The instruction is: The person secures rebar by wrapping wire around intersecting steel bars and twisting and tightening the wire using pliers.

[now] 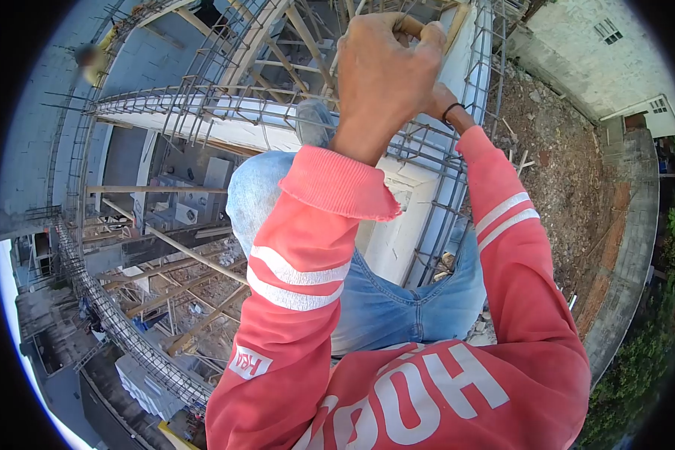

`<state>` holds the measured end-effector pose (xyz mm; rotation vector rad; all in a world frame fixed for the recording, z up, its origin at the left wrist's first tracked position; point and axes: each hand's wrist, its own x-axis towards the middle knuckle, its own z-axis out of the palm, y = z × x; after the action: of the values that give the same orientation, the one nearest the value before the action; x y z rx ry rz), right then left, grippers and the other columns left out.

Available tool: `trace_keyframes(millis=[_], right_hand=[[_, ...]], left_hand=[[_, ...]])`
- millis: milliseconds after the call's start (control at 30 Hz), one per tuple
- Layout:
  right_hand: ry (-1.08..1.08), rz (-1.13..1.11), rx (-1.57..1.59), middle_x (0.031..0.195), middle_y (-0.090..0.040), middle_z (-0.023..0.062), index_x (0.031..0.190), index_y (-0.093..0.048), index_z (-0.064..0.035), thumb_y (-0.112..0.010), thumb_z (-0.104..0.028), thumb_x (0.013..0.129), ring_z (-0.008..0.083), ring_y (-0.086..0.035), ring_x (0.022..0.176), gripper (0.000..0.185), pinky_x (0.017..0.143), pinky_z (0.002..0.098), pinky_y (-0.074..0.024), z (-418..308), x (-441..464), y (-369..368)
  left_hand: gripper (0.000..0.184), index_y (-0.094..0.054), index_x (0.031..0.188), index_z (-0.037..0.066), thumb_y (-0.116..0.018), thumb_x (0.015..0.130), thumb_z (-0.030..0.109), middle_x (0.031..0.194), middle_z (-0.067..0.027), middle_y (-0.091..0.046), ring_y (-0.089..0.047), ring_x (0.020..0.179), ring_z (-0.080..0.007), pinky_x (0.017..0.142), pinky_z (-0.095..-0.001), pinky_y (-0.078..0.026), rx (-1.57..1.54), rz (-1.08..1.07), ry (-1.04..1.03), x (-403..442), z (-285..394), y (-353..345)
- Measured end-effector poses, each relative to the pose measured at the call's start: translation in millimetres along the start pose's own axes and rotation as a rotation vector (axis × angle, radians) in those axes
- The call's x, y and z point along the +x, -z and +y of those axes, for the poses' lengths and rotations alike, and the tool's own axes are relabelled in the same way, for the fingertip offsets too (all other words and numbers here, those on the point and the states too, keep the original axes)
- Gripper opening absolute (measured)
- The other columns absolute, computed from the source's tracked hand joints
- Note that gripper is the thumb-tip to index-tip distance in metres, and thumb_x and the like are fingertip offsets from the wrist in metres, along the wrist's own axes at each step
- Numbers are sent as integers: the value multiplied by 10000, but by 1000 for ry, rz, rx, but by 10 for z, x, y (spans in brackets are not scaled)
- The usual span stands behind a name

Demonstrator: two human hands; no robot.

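Observation:
My left hand (388, 71) is raised at the top centre, its back toward me, thumb and fingers curled together in a pinch. Whatever it grips is too small or hidden to name. Just behind and to the right is my right hand (441, 101), mostly covered by the left one; a dark band circles its wrist and its fingertips do not show. Below both hands runs a steel rebar cage (416, 146) along the top of a white wall (427, 199). My legs in blue jeans straddle this wall.
Another rebar cage (225, 107) branches left. Wooden poles (176, 238) cross the deep openings at left. Rubble ground (551, 157) lies far below at right, beside a grey concrete wall (628, 247). Another person (93, 66) is at the upper left.

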<state>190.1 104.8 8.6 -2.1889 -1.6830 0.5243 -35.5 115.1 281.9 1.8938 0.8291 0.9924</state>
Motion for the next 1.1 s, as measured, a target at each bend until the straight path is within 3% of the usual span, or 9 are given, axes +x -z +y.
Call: trace_keyframes(millis=[167, 233, 367, 433, 567, 633, 733, 833, 1100], right_hand=[[-74, 29, -258, 919, -683, 225, 900, -659, -51, -727, -180, 708, 364, -659, 953, 241, 803, 471, -532, -694, -447, 273], [-86, 64, -326, 902, -691, 196, 916, -656, -71, -715, -175, 706, 380, -664, 902, 241, 770, 480, -532, -794, -608, 185], [-291, 195, -64, 767, -670, 176, 852, -635, -69, -743, -210, 696, 390, -659, 781, 236, 702, 472, -521, -816, -966, 45], [-334, 251, 60, 753, -665, 175, 826, -629, -63, -755, -228, 691, 391, -651, 767, 249, 692, 467, -514, -708, -1037, -16], [-407, 347, 277, 763, -664, 174, 771, -613, -43, -782, -278, 680, 399, -640, 745, 303, 671, 465, -501, -509, -985, -180], [-461, 356, 299, 783, -671, 177, 777, -618, -40, -785, -285, 679, 400, -646, 755, 312, 677, 467, -505, -543, -928, -167], [-495, 513, 146, 840, -680, 196, 800, -632, -39, -754, -269, 701, 403, -660, 802, 278, 708, 469, -524, -502, -688, -160], [-512, 253, -4, 931, -684, 227, 931, -673, -41, -664, -204, 757, 402, -666, 931, 239, 801, 467, -542, -479, -462, -51], [-405, 42, -137, 1042, -684, 222, 1050, -658, -42, -705, -183, 745, 374, -664, 994, 339, 832, 461, -545, -516, -283, 12]], left_hand=[[323, -728, 779, -34, -687, 769, 286, 638, -192, -661, -675, 622, -300, 663, -371, -523, 15, -29, -5, -9, 18, -15], [360, -739, 786, 7, -678, 821, 360, 539, -23, -560, -478, 510, -107, 516, -290, -389, -22, -3, -39, -7, -53, -35], [361, -737, 784, 1, -674, 828, 354, 536, -21, -559, -474, 508, -96, 503, -282, -375, 29, 21, -39, 10, -61, 15], [332, -729, 774, -33, -670, 779, 294, 634, -178, -664, -669, 617, -294, 663, -385, -519, -2, -28, 12, 11, -27, 19], [333, -730, 778, -33, -669, 780, 295, 637, -178, -663, -664, 611, -292, 660, -385, -517, 41, -12, 15, 9, -18, -18], [357, -745, 797, 8, -677, 832, 356, 538, -15, -557, -468, 504, -87, 490, -277, -354, 48, -13, -28, -3, -57, -48], [353, -743, 796, 3, -680, 835, 348, 528, 6, -525, -436, 500, -72, 481, -280, -324, 53, -1, -66, -22, -79, -112], [330, -725, 780, -33, -673, 798, 292, 628, -169, -654, -650, 611, -281, 665, -377, -509, 58, -55, -21, -8, -64, -109], [337, -724, 780, -21, -679, 821, 310, 580, -69, -572, -510, 557, -172, 571, -328, -398, 48, -29, -28, -17, -81, -92]])
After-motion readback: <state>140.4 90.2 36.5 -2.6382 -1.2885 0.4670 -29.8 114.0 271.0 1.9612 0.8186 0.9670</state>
